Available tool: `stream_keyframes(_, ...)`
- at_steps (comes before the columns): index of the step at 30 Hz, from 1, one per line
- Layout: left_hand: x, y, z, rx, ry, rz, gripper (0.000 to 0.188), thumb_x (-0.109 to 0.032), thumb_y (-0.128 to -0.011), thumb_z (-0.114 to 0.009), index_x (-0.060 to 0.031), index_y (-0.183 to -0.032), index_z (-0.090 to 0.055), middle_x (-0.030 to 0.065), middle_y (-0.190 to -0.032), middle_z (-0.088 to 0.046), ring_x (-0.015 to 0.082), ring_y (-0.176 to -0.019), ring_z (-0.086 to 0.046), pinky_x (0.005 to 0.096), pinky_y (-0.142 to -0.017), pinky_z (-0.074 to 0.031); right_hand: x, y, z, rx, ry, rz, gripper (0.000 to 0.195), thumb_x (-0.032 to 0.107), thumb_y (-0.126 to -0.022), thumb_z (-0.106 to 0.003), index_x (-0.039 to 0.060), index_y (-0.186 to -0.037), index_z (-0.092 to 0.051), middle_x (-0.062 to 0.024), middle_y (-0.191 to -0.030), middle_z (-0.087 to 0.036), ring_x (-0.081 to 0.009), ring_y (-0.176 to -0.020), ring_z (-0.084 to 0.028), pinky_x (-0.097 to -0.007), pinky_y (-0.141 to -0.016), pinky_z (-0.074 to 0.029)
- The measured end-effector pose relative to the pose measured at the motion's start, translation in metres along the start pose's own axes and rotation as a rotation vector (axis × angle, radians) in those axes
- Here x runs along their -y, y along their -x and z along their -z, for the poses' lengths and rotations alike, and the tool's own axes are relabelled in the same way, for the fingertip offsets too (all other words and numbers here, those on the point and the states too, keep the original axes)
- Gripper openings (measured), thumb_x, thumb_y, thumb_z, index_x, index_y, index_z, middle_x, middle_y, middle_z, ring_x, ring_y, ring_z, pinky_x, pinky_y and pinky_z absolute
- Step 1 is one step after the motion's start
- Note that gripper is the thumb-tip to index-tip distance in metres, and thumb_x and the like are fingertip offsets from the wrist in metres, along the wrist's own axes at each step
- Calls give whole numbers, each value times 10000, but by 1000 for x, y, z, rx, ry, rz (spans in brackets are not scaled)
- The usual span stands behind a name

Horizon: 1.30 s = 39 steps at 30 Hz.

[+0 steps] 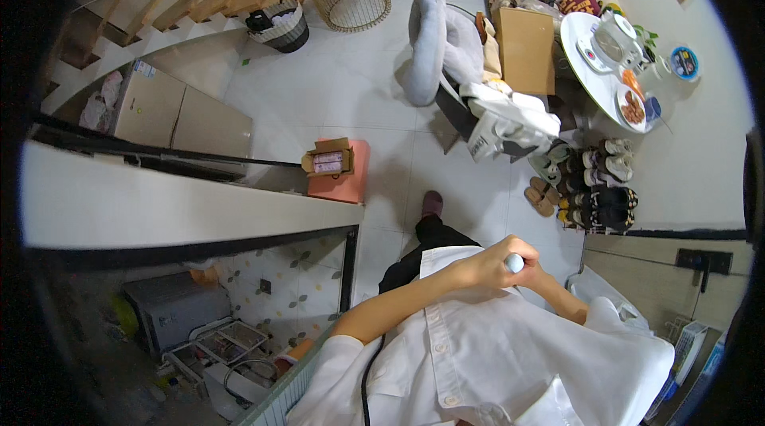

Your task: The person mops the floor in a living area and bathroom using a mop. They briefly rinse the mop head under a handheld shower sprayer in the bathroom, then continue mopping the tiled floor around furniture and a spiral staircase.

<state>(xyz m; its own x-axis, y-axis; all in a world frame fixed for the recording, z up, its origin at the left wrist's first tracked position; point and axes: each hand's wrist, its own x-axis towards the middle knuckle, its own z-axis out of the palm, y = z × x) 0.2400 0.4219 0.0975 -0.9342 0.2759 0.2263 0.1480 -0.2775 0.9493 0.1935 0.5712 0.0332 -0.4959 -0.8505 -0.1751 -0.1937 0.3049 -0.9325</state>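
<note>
Both my hands are together in front of my white shirt, near its hem. My left hand (499, 261) is closed around a rounded, pale grey handle end (514, 263), whose tip points up at the camera. Beside it on the right, my right hand (529, 273) is partly hidden, and whether it grips the same handle cannot be told. The rest of the handled object is hidden below the hands. A black cord (369, 372) runs down over the shirt at the left.
A chair piled with bags and a grey cushion (425, 43) stands ahead. Shoes on a rack (615, 208) are at the right, below a round white table (577, 37). An open carton (327, 160) rests on a pink box (355, 178). A wall (179, 205) runs along the left.
</note>
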Motion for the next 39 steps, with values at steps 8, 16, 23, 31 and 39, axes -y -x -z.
stream_keyframes(8,-8,-58,99,65,5,46,90,-50,-603,-495,16,-572,-443,80,-511,-472,135,-469,-410,273,-459,-349,8,-96,18,-140,-227,27,294,161,-574,-686,40,-806,-553,-81,-814,-545,-200,-785,-521,-309,-697,-416)
stream_keyframes(16,-3,-79,178,377,102,-18,100,-26,-630,-514,7,-565,-446,89,-489,-429,172,-440,-388,284,-460,-343,15,-172,7,-100,170,-258,227,197,-582,-637,37,-722,-554,-114,-760,-564,-267,-725,-536,-343,-622,-426)
stream_keyframes(23,-31,-91,287,821,232,-4,152,-21,-594,-536,-22,-489,-426,71,-460,-431,198,-424,-403,287,-428,-323,34,-242,-26,-108,327,-382,205,228,-590,-594,36,-648,-555,-143,-712,-580,-325,-673,-549,-373,-556,-436)
stream_keyframes(31,-55,-137,366,960,285,61,197,-24,-591,-565,-60,-488,-401,58,-482,-438,208,-449,-412,299,-448,-328,43,-314,-48,-355,113,-441,213,225,-558,-587,19,-592,-541,-169,-636,-556,-358,-607,-523,-396,-506,-405)
stream_keyframes(39,-45,-117,440,959,133,111,196,-59,-585,-592,-68,-549,-399,63,-567,-445,260,-551,-433,333,-559,-340,58,-380,-75,-439,-133,-763,146,110,-619,-508,18,-701,-584,-194,-681,-556,-366,-640,-522,-394,-560,-414)
